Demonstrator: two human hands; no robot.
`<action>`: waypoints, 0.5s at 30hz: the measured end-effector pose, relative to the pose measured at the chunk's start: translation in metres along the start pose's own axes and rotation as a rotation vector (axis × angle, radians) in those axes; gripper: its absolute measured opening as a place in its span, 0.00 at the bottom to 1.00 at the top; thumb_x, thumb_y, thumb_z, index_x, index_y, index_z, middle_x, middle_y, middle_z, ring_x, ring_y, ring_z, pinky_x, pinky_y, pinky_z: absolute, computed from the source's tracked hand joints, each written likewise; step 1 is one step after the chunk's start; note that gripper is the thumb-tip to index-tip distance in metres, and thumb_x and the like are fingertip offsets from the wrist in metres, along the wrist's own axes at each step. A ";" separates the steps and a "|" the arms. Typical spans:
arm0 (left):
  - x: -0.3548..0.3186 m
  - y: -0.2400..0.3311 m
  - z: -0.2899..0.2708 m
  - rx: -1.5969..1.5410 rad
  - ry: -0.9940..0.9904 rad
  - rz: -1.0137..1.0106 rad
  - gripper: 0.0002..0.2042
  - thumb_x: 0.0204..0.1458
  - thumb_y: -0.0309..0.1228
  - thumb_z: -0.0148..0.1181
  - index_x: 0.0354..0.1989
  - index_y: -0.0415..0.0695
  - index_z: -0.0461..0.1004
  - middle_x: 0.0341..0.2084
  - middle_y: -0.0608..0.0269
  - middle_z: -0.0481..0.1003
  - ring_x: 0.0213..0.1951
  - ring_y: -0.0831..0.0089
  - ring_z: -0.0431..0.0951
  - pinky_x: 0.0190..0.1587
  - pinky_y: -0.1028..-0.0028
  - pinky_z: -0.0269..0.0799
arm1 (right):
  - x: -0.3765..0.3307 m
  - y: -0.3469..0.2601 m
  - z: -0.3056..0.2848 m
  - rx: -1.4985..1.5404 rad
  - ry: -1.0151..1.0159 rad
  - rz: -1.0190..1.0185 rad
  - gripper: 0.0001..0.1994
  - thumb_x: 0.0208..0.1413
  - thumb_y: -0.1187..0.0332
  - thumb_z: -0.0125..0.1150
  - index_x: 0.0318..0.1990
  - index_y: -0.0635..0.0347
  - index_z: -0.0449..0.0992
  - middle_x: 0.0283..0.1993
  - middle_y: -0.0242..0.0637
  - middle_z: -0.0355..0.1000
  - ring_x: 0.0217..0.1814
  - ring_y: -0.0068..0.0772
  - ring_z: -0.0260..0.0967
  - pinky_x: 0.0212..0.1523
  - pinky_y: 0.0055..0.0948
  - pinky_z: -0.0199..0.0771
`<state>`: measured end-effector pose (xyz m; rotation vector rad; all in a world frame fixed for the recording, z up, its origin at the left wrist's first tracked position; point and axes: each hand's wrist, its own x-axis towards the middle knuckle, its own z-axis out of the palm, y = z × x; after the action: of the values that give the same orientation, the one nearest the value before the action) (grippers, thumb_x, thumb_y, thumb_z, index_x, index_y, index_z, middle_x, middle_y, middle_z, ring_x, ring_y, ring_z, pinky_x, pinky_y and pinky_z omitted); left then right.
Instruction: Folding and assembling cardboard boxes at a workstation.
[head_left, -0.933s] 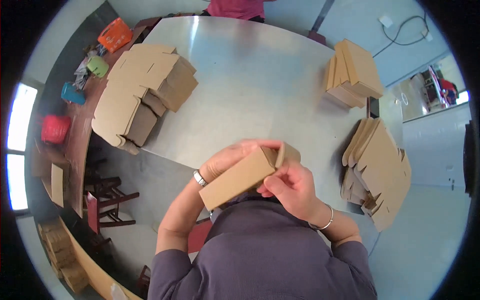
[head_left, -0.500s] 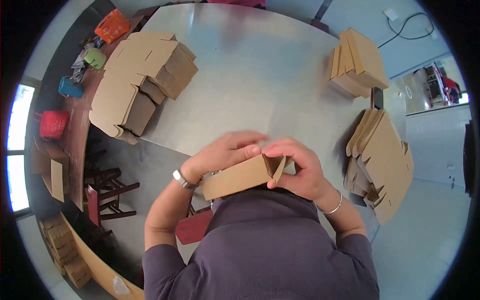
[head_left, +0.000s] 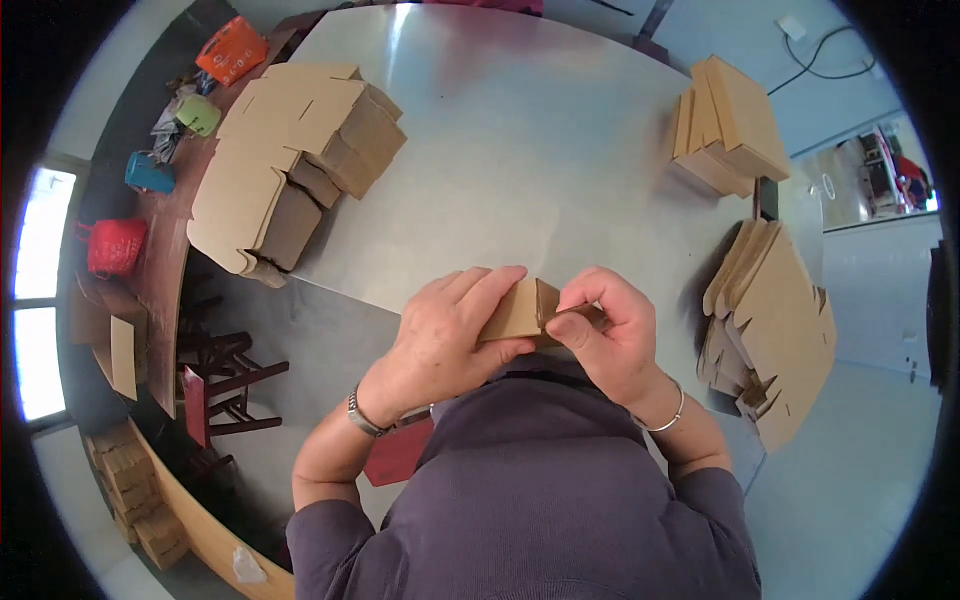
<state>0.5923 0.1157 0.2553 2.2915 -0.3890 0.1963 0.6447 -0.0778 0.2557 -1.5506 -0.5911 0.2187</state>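
Observation:
Close to my body, at the near edge of the metal table, I hold a small brown cardboard box. My left hand wraps round its left part, thumb on the near side and fingers over the top. At the box's right end my right hand pinches a cardboard flap between thumb and fingers. The flap stands partly away from the end of the box. Most of the box's left part is hidden behind my left hand.
Flat cardboard blanks lie stacked at the table's left side. Folded boxes stand at the far right, with more flat blanks nearer. Bags, including a red one, sit on a wooden side table. A dark red stool stands at left.
My left hand has shifted from resting along the box to gripping round it. The box has turned, and my right fingers now pinch the flap at its right end.

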 end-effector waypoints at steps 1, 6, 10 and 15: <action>-0.002 0.000 0.000 -0.005 0.004 0.005 0.30 0.38 0.38 0.72 0.51 0.42 0.68 0.36 0.55 0.75 0.37 0.55 0.76 0.38 0.63 0.72 | -0.001 -0.002 0.001 -0.001 0.003 0.004 0.11 0.53 0.67 0.67 0.30 0.63 0.71 0.27 0.31 0.69 0.27 0.17 0.65 0.29 0.19 0.66; -0.009 0.003 0.004 0.022 0.042 0.015 0.31 0.37 0.40 0.72 0.50 0.41 0.70 0.37 0.54 0.75 0.36 0.55 0.76 0.38 0.64 0.73 | -0.007 -0.006 0.009 -0.025 0.085 0.134 0.05 0.54 0.74 0.62 0.31 0.64 0.72 0.22 0.28 0.70 0.24 0.13 0.63 0.24 0.20 0.64; -0.016 0.008 0.007 0.043 0.088 -0.025 0.28 0.38 0.40 0.72 0.49 0.43 0.70 0.36 0.58 0.75 0.36 0.58 0.76 0.38 0.63 0.71 | -0.010 -0.013 0.013 0.069 0.138 0.142 0.03 0.56 0.76 0.57 0.36 0.64 0.70 0.26 0.25 0.68 0.26 0.10 0.60 0.27 0.15 0.61; -0.022 0.009 0.007 0.068 0.104 -0.023 0.29 0.38 0.41 0.72 0.50 0.44 0.70 0.35 0.59 0.75 0.36 0.60 0.76 0.38 0.64 0.71 | -0.011 -0.012 0.003 0.096 -0.063 0.235 0.05 0.53 0.79 0.59 0.37 0.65 0.70 0.30 0.31 0.73 0.30 0.13 0.66 0.31 0.15 0.67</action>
<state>0.5683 0.1097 0.2506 2.3404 -0.3060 0.3200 0.6315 -0.0808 0.2649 -1.5230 -0.4400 0.4689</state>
